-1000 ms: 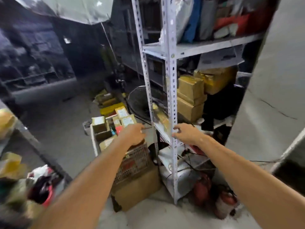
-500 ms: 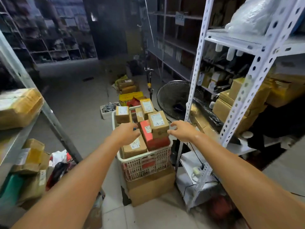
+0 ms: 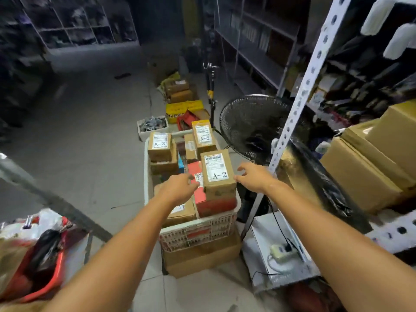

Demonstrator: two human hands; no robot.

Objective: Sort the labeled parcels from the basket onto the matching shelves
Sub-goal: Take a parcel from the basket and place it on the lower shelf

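Field notes, head view. Both hands reach out over the white basket (image 3: pixel 198 233), which sits on a cardboard box (image 3: pixel 202 257) on the tiled floor, just beside the white shelf upright (image 3: pixel 301 93).

Left hand (image 3: pixel 177 188): fingers loosely bent, nothing in its hold, hovering above the near parcels, with its fingertips close to the label of a red parcel (image 3: pixel 213 204).

Right hand (image 3: pixel 254 176): fingers spread and relaxed, nothing gripped. The thumb lies at the right edge of the nearest A-2 parcel (image 3: pixel 217 174); I cannot tell whether it touches.

That nearest A-2 parcel is a brown carton lying on top of the red parcel at the basket's near right, its white label facing up, between the two hands.

I read "A-2" on two more: a far-left parcel (image 3: pixel 159 146) stacked on another brown box, and a far-right parcel (image 3: pixel 203 137) tilted at the back of the basket.

Surroundings: black fan (image 3: pixel 249 124) just beyond the basket on the right. Large brown cartons (image 3: pixel 360 167) on the right-hand shelf. White power strip (image 3: pixel 281 252) on the bottom shelf. Yellow crate (image 3: pixel 183 108) on the floor behind the basket. Red bin (image 3: pixel 51 278) at lower left.
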